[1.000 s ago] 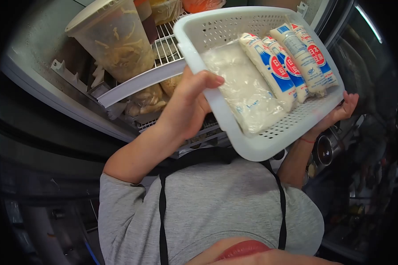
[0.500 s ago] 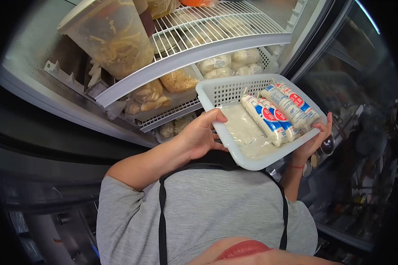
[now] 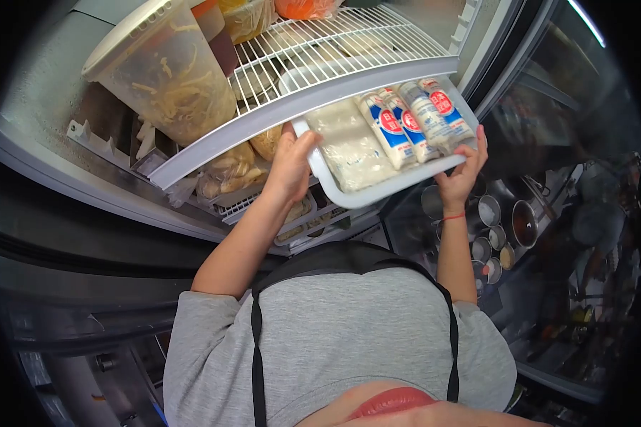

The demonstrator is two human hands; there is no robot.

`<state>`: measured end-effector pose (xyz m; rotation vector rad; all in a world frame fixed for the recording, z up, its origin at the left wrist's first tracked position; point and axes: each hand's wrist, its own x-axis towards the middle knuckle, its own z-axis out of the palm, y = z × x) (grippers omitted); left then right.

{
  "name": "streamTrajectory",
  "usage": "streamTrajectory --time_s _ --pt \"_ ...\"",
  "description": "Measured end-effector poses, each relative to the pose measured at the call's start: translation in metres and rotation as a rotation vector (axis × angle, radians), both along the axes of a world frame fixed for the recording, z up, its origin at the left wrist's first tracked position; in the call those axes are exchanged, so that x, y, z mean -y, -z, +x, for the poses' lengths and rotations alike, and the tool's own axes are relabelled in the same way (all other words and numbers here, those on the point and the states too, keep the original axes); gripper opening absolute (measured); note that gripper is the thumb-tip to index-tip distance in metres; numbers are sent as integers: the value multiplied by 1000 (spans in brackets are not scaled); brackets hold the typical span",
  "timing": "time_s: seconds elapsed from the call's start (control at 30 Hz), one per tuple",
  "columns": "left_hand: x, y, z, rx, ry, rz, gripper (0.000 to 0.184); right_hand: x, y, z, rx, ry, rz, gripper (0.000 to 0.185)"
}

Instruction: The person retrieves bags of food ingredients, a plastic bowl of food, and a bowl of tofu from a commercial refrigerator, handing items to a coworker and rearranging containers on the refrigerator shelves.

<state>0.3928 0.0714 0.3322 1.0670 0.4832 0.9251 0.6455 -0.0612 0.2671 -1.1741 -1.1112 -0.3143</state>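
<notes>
Basket (image 3: 349,201) lies partly under shelf (image 3: 299,102); your left hand (image 3: 293,164) grips its left edge, right hand (image 3: 463,171) its near-right corner, probably balancing the tubes (image 3: 410,123).

Curved fisheye edges, black corners, bright light streak (image 3: 588,23) upper right

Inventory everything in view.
Basket: one, white, upper centre
Printed tubes: four, mainly white, basket's right
Flat bag: one, whitish, basket's left
Wire shelf: one, white, partly over basket
Tub: one, translucent, shelf's left
Wrapped bundles: two, orange, yellow, top
Bagged food: several, tan, below shelf
Round vessels: several, mixed, right
Shirt: one, grey, bottom
Straps: two, black, over shirt
Bracelet: one, red, right wrist
Left hand: one, bare, basket's left
Right hand: one, bare, basket's right
</notes>
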Motion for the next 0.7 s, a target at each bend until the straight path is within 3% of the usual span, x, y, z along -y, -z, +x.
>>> streamTrajectory --time_s 0.13,0.2,0.27,0.33,0.37,0.4,0.5,0.6,0.67,0.7 --pt "-3 -19 5 -46 -93 24 49 -35 -12 17 108 117 -70 55" --pt "-10 -5 4 -89 -75 -43 54 -40 -13 22 109 104 -89 55" --pt "-8 3 7 58 -161 111 52 -41 -16 27 151 92 -134 57" --pt "-1 5 -9 2 -142 108 55 -30 -21 32 208 56 -233 61" --pt "5 4 -17 -61 -171 168 56 -28 -19 37 174 4 -297 77" --pt "13 2 -26 -130 -199 228 58 -26 -19 37 173 -8 -302 77" --pt "23 -1 -52 -244 -112 271 68 -24 -27 30 56 -76 -280 111" --pt "35 -3 -67 -326 -147 332 71 -20 -15 26 158 129 -245 117" --pt "49 -33 -81 -576 -90 617 59 -11 -11 24 107 147 -245 118" --pt "55 -44 -85 -492 -246 649 49 -4 -14 23 111 183 -291 119"
